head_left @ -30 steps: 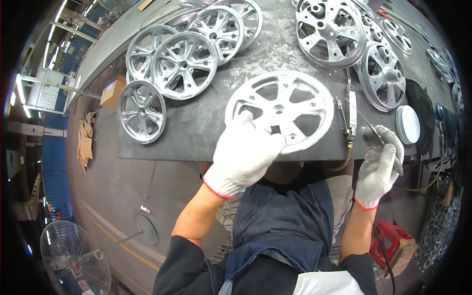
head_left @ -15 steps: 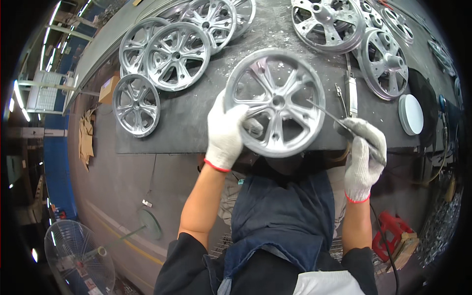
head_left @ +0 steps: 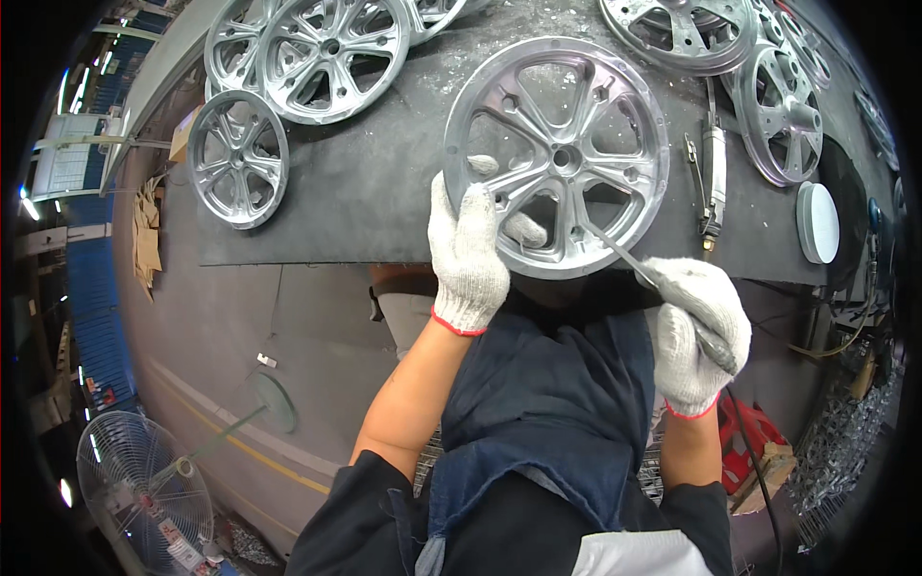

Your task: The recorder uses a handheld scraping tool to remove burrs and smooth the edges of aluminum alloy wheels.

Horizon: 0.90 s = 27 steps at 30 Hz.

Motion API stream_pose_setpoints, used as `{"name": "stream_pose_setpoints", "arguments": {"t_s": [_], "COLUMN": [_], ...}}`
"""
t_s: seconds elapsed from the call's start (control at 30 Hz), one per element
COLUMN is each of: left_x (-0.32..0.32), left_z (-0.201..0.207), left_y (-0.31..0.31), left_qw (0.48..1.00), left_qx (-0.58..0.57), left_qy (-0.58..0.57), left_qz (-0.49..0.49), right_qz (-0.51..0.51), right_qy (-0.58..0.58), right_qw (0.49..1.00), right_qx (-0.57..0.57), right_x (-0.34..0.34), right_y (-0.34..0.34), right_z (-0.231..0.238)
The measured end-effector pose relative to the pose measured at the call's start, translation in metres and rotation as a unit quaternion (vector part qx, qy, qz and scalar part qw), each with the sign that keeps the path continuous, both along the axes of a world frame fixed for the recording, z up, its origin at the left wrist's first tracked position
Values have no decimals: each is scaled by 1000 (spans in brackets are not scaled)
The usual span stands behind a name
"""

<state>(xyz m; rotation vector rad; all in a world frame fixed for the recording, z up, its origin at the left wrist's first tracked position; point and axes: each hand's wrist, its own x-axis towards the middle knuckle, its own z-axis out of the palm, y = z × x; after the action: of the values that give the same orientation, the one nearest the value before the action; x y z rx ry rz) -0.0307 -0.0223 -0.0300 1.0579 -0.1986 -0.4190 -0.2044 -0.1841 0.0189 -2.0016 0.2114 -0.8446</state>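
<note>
My left hand (head_left: 468,252), in a white knitted glove, grips a silver cast spoked wheel (head_left: 567,158) by its left rim. The fingers pass behind it and show through the openings. The wheel stands tilted at the table's near edge, its face toward me. My right hand (head_left: 703,326), gloved too, is closed round the handle of a slim metal file-like tool (head_left: 622,253). The tool's thin shaft points up and left, and its tip lies at a spoke near the wheel's lower right rim. Whether the tip touches the metal, I cannot tell.
Several more wheels (head_left: 333,46) lean at the table's far left, with others (head_left: 783,115) at the far right. A silver air tool (head_left: 713,178) lies right of the held wheel, near a round white disc (head_left: 817,223). A fan (head_left: 144,490) stands at lower left.
The tool's tip has moved from the wheel's right side down to its lower right spoke. The wheel appears larger and turned slightly. The table scene has shifted with my head.
</note>
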Motion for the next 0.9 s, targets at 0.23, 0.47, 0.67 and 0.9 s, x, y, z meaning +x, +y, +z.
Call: {"name": "stream_pose_setpoints", "arguments": {"t_s": [0.23,0.47,0.67,0.9], "left_x": [0,-1,0,-2], "left_z": [-1,3,-2,-5], "left_y": [-1,-3,-4,1], "left_qw": [999,997,999,998], "left_qx": [24,52,38,38], "left_qy": [-18,-37,-22,-22], "left_qz": [16,37,28,37], "right_qz": [53,63,65,41], "right_qy": [30,48,38,25], "right_qw": [994,994,997,998], "right_qx": [-87,-73,-12,47], "right_x": [8,3,1,-7], "right_y": [4,5,4,-12], "right_z": [2,2,2,11]}}
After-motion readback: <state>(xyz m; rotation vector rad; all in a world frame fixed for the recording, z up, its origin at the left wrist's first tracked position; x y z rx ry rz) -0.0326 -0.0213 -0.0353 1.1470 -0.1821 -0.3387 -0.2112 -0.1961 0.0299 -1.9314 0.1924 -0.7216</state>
